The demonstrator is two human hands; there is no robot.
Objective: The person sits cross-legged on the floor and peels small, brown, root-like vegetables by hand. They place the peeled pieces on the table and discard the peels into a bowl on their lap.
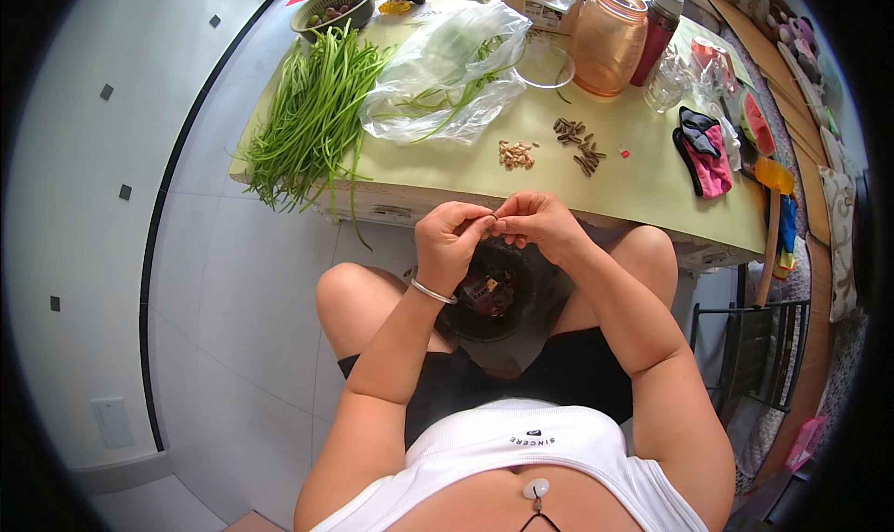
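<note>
Fingers (470, 213) of the left hand (445, 240) and right hand (541, 225) meet tip to tip, pinching one small dark piece (494, 218) that they mostly cover, so its kind cannot be made out. Below them, at 6 o'clock, stands one black bin (524, 311), its far rim partly hidden by the hands and its contents too dim to sort. On the table (419, 171), one pile of pale kernels (516, 156) lies just past 12 o'clock from the hands, and one loose group of dark seeds (586, 147) between 1 and 2; both overlap too much to count singly. One bundle of green stalks (317, 113) spreads at 10 o'clock; one clear plastic bag (419, 76) at 11 partly veils more stalks. One orange jar (605, 53) at 1 o'clock covers part of one dark red flask (659, 29).
</note>
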